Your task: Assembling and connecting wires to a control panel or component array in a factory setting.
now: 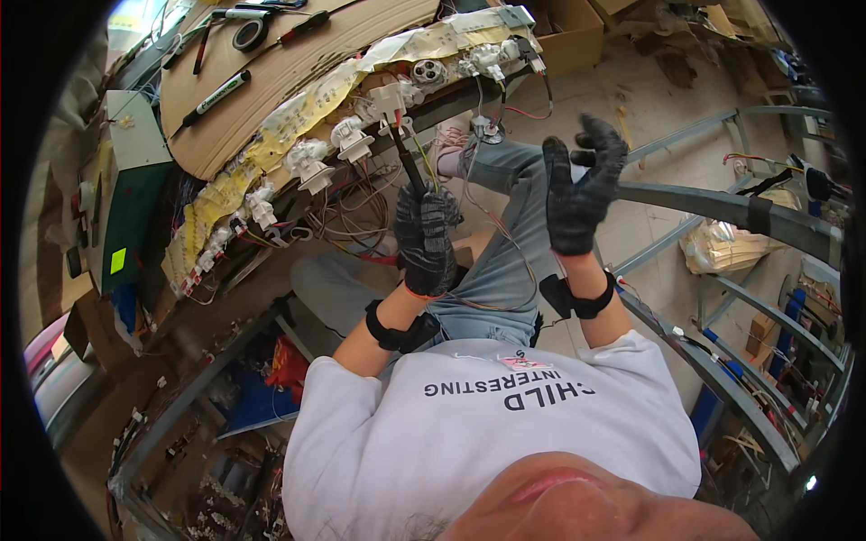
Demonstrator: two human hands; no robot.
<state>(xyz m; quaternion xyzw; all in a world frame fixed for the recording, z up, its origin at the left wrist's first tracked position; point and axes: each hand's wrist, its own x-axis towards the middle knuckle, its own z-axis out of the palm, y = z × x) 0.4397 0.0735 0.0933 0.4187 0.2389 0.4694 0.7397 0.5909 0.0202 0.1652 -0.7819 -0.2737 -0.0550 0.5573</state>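
My left hand (426,239), in a black-grey knit glove, is closed around a black-sleeved cable (408,158). The cable rises to a white connector (389,97) at the edge of the workbench. Thin yellow-green and dark wires run beside it. My right hand (582,189), gloved the same way, is raised to the right with thumb and fingers apart, holding nothing. Further white plastic connectors (350,140) and a round grey one (429,72) line the bench edge along a strip of yellowed tape (302,113).
On the cardboard-covered bench (298,68) lie a marker (216,97) and a black tape roll (251,35). Loose wires (347,212) hang below the edge. Grey metal rails (713,203) stand at the right, a green box (135,194) at the left, and a cardboard box (570,41) beyond.
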